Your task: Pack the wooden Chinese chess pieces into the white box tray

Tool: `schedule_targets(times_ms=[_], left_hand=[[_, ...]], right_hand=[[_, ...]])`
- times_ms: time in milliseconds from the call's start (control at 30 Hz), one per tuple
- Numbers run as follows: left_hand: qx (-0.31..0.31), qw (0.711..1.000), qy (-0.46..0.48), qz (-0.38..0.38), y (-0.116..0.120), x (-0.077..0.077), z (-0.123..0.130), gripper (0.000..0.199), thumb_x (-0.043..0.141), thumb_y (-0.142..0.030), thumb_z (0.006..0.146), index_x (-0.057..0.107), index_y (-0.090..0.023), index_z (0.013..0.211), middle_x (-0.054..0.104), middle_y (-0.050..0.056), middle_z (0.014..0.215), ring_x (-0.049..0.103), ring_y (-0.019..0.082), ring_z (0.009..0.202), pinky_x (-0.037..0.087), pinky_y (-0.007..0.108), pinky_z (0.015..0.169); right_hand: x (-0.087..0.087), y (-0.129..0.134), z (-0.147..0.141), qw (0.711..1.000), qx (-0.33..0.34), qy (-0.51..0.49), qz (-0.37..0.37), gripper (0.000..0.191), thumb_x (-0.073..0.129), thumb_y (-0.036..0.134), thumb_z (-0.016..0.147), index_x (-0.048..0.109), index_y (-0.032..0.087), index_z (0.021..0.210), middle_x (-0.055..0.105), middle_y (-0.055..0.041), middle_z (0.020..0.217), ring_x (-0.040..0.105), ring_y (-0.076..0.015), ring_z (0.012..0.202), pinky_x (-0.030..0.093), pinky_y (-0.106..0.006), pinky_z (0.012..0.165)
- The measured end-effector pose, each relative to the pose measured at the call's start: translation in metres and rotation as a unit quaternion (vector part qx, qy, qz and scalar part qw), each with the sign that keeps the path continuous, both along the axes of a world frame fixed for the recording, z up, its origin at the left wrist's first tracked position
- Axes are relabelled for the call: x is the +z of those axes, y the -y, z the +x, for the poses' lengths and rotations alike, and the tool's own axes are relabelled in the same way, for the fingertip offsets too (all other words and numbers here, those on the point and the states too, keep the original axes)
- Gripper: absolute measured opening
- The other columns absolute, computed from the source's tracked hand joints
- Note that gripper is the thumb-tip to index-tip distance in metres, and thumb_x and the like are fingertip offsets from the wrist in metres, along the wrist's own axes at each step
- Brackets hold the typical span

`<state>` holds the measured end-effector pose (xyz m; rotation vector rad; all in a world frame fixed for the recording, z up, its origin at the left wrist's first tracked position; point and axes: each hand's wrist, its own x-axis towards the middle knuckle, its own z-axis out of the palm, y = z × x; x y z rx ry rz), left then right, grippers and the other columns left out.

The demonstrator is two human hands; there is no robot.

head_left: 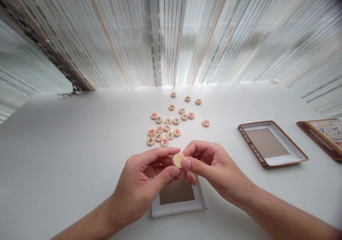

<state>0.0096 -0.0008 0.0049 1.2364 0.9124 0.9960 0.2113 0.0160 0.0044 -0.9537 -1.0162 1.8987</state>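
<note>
A round wooden piece (pixel 178 160) is held on edge with its blank face toward me. My left hand (pixel 149 179) grips it from the left between thumb and forefinger. From the right, my right hand (pixel 213 165) pinches the same piece with thumb and fingertips. Both hands are over a small white-rimmed box (pixel 177 208) with a brown inside, whose far part they hide. Something more lies under my left fingers, too hidden to name. Beyond the hands, several round pieces (pixel 165 142) with red or black characters lie scattered on the white table (pixel 80 143).
To the right lies an open box part (pixel 272 143) with a brown border and white inner rim. A printed lid (pixel 326 134) rests at the far right edge. Striped curtains (pixel 165 36) hang behind the table's far edge.
</note>
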Motion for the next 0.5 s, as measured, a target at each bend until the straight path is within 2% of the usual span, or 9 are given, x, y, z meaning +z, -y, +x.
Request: schedule_targets(times_ms=[100, 167, 233, 300, 500], left_hand=[[-0.013, 0.999, -0.034, 0.029, 0.0001, -0.0023, -0.0016, 0.028, 0.076, -0.016, 0.099, 0.081, -0.025, 0.126, 0.085, 0.003, 0.097, 0.081, 0.015, 0.084, 0.067, 0.023, 0.083], [-0.015, 0.993, -0.080, 0.090, 0.0002, -0.0031, -0.0027, 0.030, 0.076, -0.013, 0.098, 0.082, -0.026, 0.125, 0.085, 0.003, 0.104, 0.080, 0.015, 0.088, 0.066, 0.023, 0.086], [-0.020, 0.980, -0.118, 0.161, -0.0001, -0.0024, -0.0031, 0.032, 0.076, -0.009, 0.097, 0.083, -0.026, 0.124, 0.085, 0.002, 0.103, 0.079, 0.014, 0.088, 0.064, 0.021, 0.085], [-0.033, 0.970, -0.133, 0.199, -0.0010, -0.0008, -0.0026, 0.035, 0.074, -0.007, 0.097, 0.082, -0.026, 0.125, 0.085, 0.002, 0.100, 0.077, 0.013, 0.087, 0.062, 0.020, 0.084], [-0.052, 0.983, -0.109, 0.140, -0.0013, -0.0003, -0.0020, 0.036, 0.070, -0.012, 0.102, 0.078, -0.027, 0.133, 0.084, 0.004, 0.109, 0.079, 0.016, 0.093, 0.063, 0.024, 0.087]], right_hand=[[-0.0008, 0.0023, -0.0012, 1.000, -0.004, 0.003, -0.006, 0.037, 0.104, 0.031, 0.067, 0.073, 0.016, 0.079, 0.071, 0.0000, 0.067, 0.059, -0.0102, 0.057, 0.048, -0.020, 0.054], [-0.0017, 0.0041, -0.0024, 1.000, -0.011, -0.001, 0.000, 0.037, 0.105, 0.026, 0.064, 0.071, 0.015, 0.074, 0.069, 0.0018, 0.065, 0.055, -0.0084, 0.057, 0.044, -0.019, 0.054], [-0.0021, 0.0051, -0.0030, 1.000, -0.011, -0.002, 0.007, 0.036, 0.104, 0.025, 0.066, 0.071, 0.015, 0.073, 0.067, 0.0024, 0.062, 0.052, -0.0078, 0.056, 0.041, -0.018, 0.053], [-0.0015, 0.0049, -0.0026, 1.000, -0.004, 0.005, 0.015, 0.034, 0.102, 0.028, 0.071, 0.070, 0.015, 0.072, 0.067, 0.0022, 0.062, 0.052, -0.0082, 0.055, 0.040, -0.019, 0.053], [-0.0010, 0.0014, 0.0012, 0.999, 0.012, 0.028, 0.037, 0.034, 0.090, 0.041, 0.085, 0.071, 0.016, 0.072, 0.063, 0.0021, 0.056, 0.054, -0.0113, 0.052, 0.045, -0.024, 0.055]])
